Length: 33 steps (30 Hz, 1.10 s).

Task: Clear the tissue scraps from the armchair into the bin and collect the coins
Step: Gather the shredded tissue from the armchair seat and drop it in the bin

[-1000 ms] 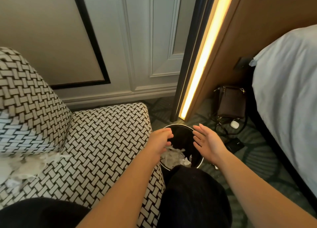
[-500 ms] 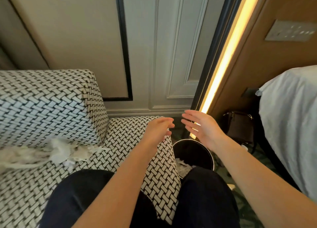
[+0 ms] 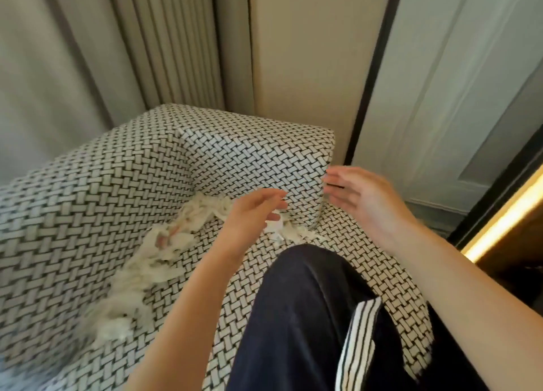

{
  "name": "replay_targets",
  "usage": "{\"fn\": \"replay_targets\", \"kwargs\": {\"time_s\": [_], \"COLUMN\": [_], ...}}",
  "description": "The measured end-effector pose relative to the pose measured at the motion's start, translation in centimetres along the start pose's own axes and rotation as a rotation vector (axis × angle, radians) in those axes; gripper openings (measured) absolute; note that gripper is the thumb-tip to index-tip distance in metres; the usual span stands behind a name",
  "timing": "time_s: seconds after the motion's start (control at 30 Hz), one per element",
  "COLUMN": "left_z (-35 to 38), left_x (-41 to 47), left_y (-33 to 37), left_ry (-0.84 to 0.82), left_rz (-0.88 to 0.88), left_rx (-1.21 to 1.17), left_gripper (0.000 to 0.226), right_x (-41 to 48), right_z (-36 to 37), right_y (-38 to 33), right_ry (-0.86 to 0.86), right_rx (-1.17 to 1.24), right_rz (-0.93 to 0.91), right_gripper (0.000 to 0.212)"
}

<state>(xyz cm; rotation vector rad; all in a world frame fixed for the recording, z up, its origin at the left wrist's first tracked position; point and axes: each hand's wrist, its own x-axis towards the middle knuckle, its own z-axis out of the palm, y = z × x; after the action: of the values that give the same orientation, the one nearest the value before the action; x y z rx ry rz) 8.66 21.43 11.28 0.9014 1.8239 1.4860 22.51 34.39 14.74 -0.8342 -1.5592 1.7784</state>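
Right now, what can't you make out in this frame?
- Coins: none visible in the head view; any would be under the tissue scraps or lost in blur.
- Bin: out of frame.
- Scraps at lower left: motion-blurred, count unclear.
- Seat under the leg: hidden.
- Left hand and right hand: open and look empty, but the palms are partly turned away.
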Motion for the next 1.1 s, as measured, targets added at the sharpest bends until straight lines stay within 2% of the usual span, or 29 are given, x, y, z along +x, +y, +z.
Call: {"fn": "replay_targets", "kwargs": {"time_s": [0.17,0.37,0.5,0.6,0.67,0.7,0.8,0.87,0.97,1.1], "left_z": [-7.7,-15.1,-17.2,-17.5,-17.3,-17.0,-16.3,-15.6,-14.4,-12.6], "left_x": [-4.6,-10.8,-15.8,-19.4,-21.3,-21.8,-23.2,-23.3,-22.4,-21.3], "left_y": [-4.7,-10.5,-14.2,-17.1,-19.0,-19.9,-22.3,-23.6,-24.4,-25.1], "left_ry": [0.156,0.455,0.707,0.813,0.838,0.829,0.78,0.772,0.761,0.75], "left_rz": [-0.069,-0.177,-0.214,-0.282,-0.377,-0.426,-0.583,-0.623,-0.636,-0.539], "left_rx": [0.119,0.141,0.084,0.248,0.395,0.447,0.584,0.652,0.743,0.832], "left_gripper": [0.015,0.015,0.013,0.029,0.054,0.068,0.105,0.117,0.118,0.087], "right_x": [-0.6,-2.5,-4.9,-7.0,-8.5,-9.0,-9.9,-9.8,-9.9,-10.0], "right_z": [7.2,14.7,18.3,20.2,21.1,21.0,20.2,19.4,19.0,18.8], "right_y": [1.9,7.5,12.4,15.9,18.2,19.3,22.6,23.8,24.2,24.2], "right_ry": [-0.178,-0.36,-0.539,-0.687,-0.797,-0.855,-1.093,-1.199,-1.26,-1.297], "right_rx": [0.006,-0.054,-0.211,-0.363,-0.494,-0.583,-1.043,-1.214,-1.216,-1.228], "right_rz": [0.029,0.118,0.173,0.141,0.083,0.043,-0.298,-0.42,-0.384,-0.38], "right_gripper": [0.015,0.014,0.017,0.015,0.016,0.024,0.059,0.071,0.079,0.084]}}
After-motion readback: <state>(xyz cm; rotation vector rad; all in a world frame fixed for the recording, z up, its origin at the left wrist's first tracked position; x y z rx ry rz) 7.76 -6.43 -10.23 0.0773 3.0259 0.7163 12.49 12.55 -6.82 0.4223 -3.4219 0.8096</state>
